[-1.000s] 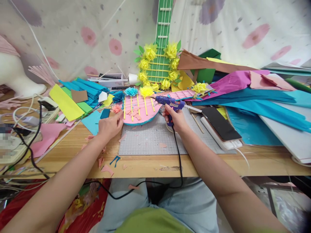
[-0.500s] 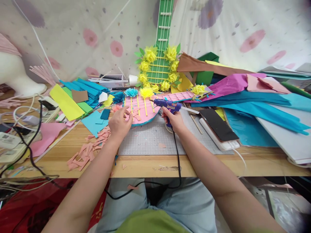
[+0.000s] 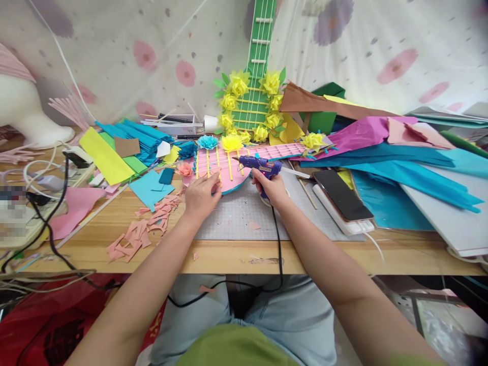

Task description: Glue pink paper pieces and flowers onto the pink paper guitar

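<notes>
A purple hot glue gun (image 3: 263, 166) is gripped in my right hand (image 3: 272, 187), its nozzle pointing left over the pink paper guitar (image 3: 238, 175). That guitar lies flat, with yellow strips across its body and a blue edge. My left hand (image 3: 203, 195) rests low on the guitar's body, fingers stretched forward and slightly bent; whatever lies beneath them is hidden. Along the guitar's upper edge sit a blue paper flower (image 3: 208, 142) and a yellow paper flower (image 3: 231, 143). A coral paper flower (image 3: 185, 169) is just left of it.
Behind stands a green paper guitar (image 3: 253, 109) ringed with yellow flowers. Pink paper scraps (image 3: 137, 239) lie left of the grey cutting mat (image 3: 232, 218). A phone (image 3: 343, 195) rests on a white power strip (image 3: 339, 218) at right. The gun's black cord (image 3: 280, 244) hangs over the table edge.
My left hand has slid right across the guitar's lower body, and the pink scraps seen there before are now out of sight. The glue gun stays nearly in place.
</notes>
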Demonstrator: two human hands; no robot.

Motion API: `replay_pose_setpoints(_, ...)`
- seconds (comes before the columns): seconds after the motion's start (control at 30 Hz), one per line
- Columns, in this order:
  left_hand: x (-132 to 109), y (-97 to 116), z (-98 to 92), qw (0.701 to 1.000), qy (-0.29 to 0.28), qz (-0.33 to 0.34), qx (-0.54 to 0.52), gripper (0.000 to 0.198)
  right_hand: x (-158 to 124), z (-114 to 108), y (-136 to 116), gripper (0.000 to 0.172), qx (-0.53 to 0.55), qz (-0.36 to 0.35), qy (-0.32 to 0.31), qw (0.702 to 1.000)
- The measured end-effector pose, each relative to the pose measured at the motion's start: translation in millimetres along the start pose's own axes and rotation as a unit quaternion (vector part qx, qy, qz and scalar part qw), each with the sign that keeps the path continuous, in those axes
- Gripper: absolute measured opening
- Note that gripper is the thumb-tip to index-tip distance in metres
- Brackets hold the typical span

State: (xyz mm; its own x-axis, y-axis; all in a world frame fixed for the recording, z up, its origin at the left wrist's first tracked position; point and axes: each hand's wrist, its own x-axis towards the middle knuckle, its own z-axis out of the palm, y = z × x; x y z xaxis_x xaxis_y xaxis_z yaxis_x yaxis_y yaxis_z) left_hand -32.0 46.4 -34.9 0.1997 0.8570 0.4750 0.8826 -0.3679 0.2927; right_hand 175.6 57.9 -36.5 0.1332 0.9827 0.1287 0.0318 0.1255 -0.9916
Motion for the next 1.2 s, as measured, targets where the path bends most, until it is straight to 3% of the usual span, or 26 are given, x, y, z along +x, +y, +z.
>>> replay_pose_setpoints(0.17,-0.8,-2.6,2.1,0.999,0.037,-0.02,-0.006,0.038,-1.0,1.6,0.9,0.047,-0.003,-0.007,-0.008,1.0)
replay_pose_setpoints(0.3,-3.0,-1.1,-0.4,0.992,0.073,-0.064,-0.075,0.035,-1.6,2.8,1.1,0.047,-0.002,-0.008,-0.016,1.0)
replay_pose_setpoints(0.47,-5.2,-3.2,-0.6,0.966,0.099,-0.138,-0.197,0.044,-2.9,3.4,0.6,0.049,-0.039,-0.005,-0.02,0.999)
replay_pose_setpoints(0.63,-3.7,-7.2,-0.9,0.952,0.144,-0.176,-0.204,0.054,-5.6,4.8,-2.2,0.047,-0.072,0.005,-0.023,0.997)
replay_pose_setpoints(0.97,7.1,-5.5,-3.2,0.965,0.106,-0.164,-0.175,0.056,-6.9,7.5,-3.7,0.046,-0.058,0.012,-0.025,0.998)
replay_pose_setpoints(1.2,24.4,-8.1,-9.3,0.971,0.038,-0.138,-0.192,0.082,-2.5,6.6,4.5,0.043,-0.036,0.008,-0.024,0.999)
